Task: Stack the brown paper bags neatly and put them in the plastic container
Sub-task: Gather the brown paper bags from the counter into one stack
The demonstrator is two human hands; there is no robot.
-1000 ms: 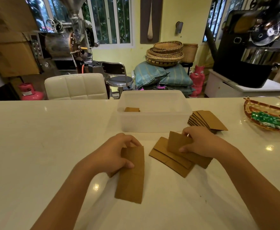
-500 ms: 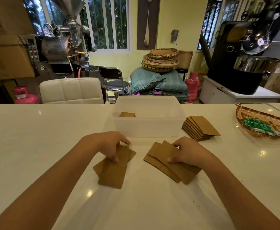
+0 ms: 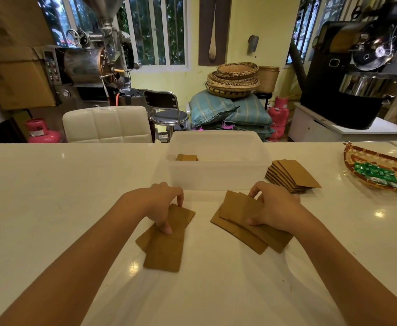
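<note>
Left hand (image 3: 162, 205) presses flat brown paper bags (image 3: 167, 238) onto the glossy white worktop (image 3: 51, 208); right hand (image 3: 272, 208) grasps a fanned pile (image 3: 246, 227) before the translucent rectangular plastic container (image 3: 218, 170)

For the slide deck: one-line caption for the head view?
Left hand and right hand each press loose brown paper bags flat before the plastic container.

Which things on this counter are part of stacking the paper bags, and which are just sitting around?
Part of the job:
- bags under the left hand, at
- bags under the right hand, at
- fanned bag stack
- plastic container, bags inside

Just lying about:
- woven tray of green sweets
</note>
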